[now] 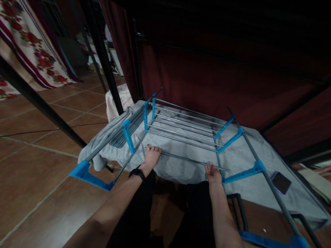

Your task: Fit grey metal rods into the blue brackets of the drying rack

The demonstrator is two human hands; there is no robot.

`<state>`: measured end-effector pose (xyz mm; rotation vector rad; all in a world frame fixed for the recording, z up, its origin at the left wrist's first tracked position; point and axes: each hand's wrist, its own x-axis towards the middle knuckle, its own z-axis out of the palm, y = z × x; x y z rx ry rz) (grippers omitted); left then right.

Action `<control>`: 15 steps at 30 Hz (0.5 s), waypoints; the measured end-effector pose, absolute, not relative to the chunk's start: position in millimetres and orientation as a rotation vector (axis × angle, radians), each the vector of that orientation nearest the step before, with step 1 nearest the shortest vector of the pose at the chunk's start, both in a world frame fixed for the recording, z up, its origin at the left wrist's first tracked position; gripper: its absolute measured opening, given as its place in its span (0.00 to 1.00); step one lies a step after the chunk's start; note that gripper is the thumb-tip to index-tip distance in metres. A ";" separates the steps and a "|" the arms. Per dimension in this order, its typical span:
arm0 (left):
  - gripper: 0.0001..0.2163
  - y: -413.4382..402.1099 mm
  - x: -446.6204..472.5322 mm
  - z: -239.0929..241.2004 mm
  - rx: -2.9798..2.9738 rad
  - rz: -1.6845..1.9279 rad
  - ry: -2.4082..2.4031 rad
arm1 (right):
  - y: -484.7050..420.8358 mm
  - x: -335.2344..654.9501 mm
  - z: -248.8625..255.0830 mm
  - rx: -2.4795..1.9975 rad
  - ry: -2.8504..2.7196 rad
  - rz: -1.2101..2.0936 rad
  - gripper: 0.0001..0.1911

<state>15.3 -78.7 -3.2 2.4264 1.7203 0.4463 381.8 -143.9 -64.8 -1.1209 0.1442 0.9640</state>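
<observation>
One thin grey rod runs crosswise between the two hands, above the near part of a grey cloth spread over a low surface. The left hand, with a dark band on its wrist, is back upward; its fingers bend over the rod near the left end and the thumb lies alongside, so the grip is nearly closed, with a short tip showing beyond. The right hand is turned partly palm up, its fingers curled loosely at the rod; how firmly they press I cannot tell. The rod's right end reaches past this hand and crosses a lower rail of the rack; whether they touch is unclear. Around the hands stands the rack's frame, with blue brackets joining a left side tube and a right side tube, while fixed crossbars span its far half. A bundle of rods lies by the left tube. On the cloth at right rests a phone, dark screen upward. Any lettering on the phone or brackets is too small and dim to read.
</observation>
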 end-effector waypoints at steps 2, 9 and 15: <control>0.18 -82.8 19.1 -6.1 2.618 0.236 1.813 | -143.9 383.8 -65.0 -1.127 0.137 0.960 0.13; 0.22 -86.4 26.8 -19.2 2.618 0.145 1.914 | -142.4 390.4 -66.3 -1.079 0.101 0.965 0.13; 0.24 -87.1 26.9 -22.2 2.572 0.135 1.966 | -142.0 387.4 -60.0 -1.087 0.104 0.951 0.11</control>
